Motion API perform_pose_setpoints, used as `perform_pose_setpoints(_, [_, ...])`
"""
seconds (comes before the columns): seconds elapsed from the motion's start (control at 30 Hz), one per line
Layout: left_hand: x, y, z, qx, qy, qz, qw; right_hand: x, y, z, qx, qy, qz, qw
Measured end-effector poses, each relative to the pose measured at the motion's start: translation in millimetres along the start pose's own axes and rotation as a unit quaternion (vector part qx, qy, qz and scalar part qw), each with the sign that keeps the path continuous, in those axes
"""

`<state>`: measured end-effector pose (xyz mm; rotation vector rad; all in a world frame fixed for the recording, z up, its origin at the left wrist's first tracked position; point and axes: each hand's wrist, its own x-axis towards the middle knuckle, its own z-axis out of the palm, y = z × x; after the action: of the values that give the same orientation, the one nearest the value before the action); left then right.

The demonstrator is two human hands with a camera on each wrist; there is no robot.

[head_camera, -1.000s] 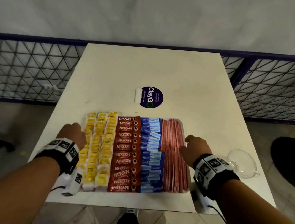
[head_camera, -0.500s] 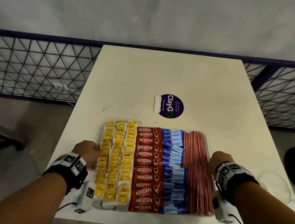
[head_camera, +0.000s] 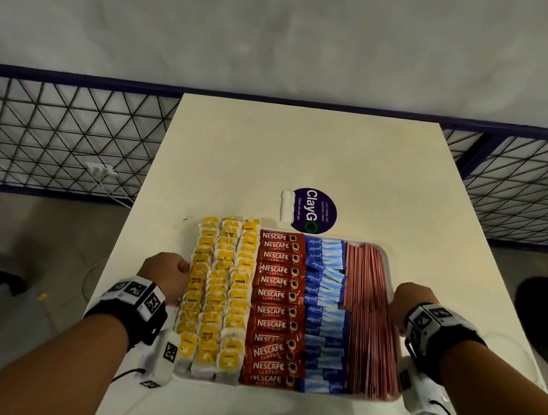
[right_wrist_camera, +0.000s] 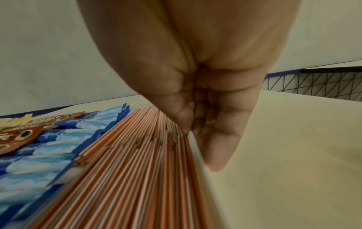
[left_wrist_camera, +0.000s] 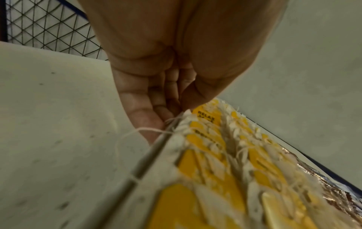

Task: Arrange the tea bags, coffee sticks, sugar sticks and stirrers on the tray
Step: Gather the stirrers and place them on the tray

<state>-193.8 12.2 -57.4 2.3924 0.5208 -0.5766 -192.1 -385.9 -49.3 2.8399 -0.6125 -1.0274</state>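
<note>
We see a white table (head_camera: pixel 305 163) filling the middle of the head view, with a white tray (head_camera: pixel 291 393) in its lower centre. On it lie, left to right, yellow tea bags (head_camera: pixel 216 297), red Nescafe coffee sticks (head_camera: pixel 273 310), blue Equal sugar sticks (head_camera: pixel 324 317) and striped stirrers (head_camera: pixel 369 322). Our left hand (head_camera: pixel 168 273) clamps the tray's left edge, thumb above and fingers below; our right hand (head_camera: pixel 409 301) pinches the right edge likewise. A purple ClayGo sticker (head_camera: pixel 315 210) sits just above the tray

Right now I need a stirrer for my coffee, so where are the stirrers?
In the head view the stirrers fill the tray's rightmost column, beside the blue sugar sticks, with the right hand gripping the tray edge next to them.
</note>
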Motion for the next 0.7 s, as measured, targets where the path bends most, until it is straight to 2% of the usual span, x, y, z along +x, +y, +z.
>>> perform_pose_setpoints(0.33, [48.3, 51.7, -16.4, 0.007, 0.030, 0.000, 1.000, 52.6, -6.0, -52.1, 0.038, 0.028, -0.012, 0.999])
perform_pose_setpoints(0.53, [79.4, 75.7, -18.6, 0.016, 0.048, -0.005, 0.999, 95.2, -12.7, -66.0, 0.035, 0.046, -0.037, 0.998])
perform_pose_setpoints(0.7, [99.0, 86.1, -16.2, 0.031, 0.034, -0.004, 0.999, 111.4, -14.0, -72.4, 0.048, 0.051, -0.048, 0.996])
